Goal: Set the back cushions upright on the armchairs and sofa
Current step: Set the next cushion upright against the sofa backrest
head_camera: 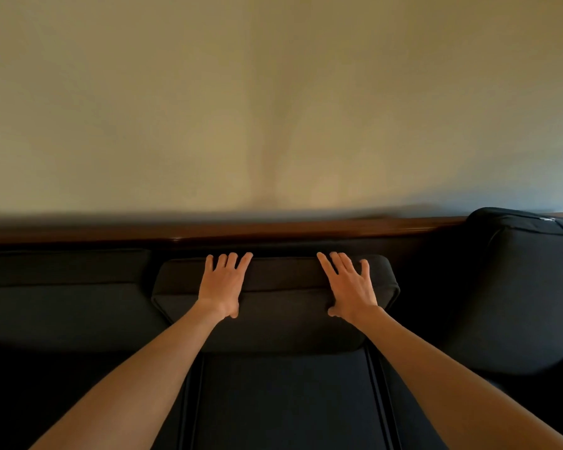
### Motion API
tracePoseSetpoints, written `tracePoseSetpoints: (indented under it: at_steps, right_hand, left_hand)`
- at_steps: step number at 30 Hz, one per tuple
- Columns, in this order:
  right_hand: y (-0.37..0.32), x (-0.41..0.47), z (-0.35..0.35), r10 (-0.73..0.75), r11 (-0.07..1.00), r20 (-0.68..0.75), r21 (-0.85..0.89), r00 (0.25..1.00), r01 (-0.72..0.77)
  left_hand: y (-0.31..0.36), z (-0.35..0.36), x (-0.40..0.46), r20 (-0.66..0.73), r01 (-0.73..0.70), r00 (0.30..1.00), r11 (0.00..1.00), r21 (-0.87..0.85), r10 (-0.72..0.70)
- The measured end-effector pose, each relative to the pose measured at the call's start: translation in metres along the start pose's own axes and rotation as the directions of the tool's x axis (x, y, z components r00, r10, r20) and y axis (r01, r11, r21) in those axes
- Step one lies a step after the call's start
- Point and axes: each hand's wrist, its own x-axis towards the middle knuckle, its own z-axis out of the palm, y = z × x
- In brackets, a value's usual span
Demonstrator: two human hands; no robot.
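My left hand point(223, 285) and right hand point(350, 287) lie flat on the middle back cushion point(280, 323), fingers point(231, 263) straight and spread, gripping nothing. It's near upright against the sofa rail point(273, 230). Right cushion point(527, 293) is up; left cushion point(62, 287) is unclear. No armchairs in view.

Matt dark cloth cushion point(283, 319); glossy, seemingly wooden rail point(273, 229); smooth wall point(273, 92).

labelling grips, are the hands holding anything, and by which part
Nothing gripped: left hand and right hand press flat, fingers straight, on the top of the middle back cushion.
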Motion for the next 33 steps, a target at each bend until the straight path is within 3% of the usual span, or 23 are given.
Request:
tracePoseSetpoints:
  at_steps: [7, 17, 21, 25, 30, 33]
  right_hand:
    - [0.010, 0.002, -0.006, -0.020, 1.000, -0.053, 0.003, 0.998, 0.020]
    - [0.003, 0.002, 0.001, 0.017, 1.000, -0.047, -0.004, 0.999, -0.017]
    - [0.004, -0.006, 0.021, 0.060, 0.998, -0.163, -0.023, 0.985, -0.064]
    - [0.014, 0.007, 0.010, 0.044, 0.999, -0.089, -0.022, 0.995, -0.047]
    - [0.020, 0.037, -0.005, 0.071, 0.992, 0.024, 0.101, 0.997, -0.073]
    - [0.024, 0.046, -0.009, 0.072, 0.995, 0.025, 0.064, 0.997, -0.073]
  left_hand:
    - [0.007, -0.001, -0.022, -0.136, 0.032, 0.990, 0.999, 0.035, -0.027]
    - [-0.011, 0.002, -0.003, -0.082, 0.049, 0.995, 0.999, -0.022, -0.051]
    - [-0.010, 0.007, -0.004, -0.169, 0.059, 0.984, 0.998, -0.008, -0.060]
    - [-0.008, 0.005, 0.004, -0.148, 0.050, 0.987, 0.997, -0.056, -0.058]
    - [-0.014, -0.004, 0.019, -0.060, 0.030, 0.998, 0.999, -0.016, -0.031]
    - [-0.017, -0.006, 0.022, -0.064, 0.021, 0.998, 1.000, 0.004, -0.020]
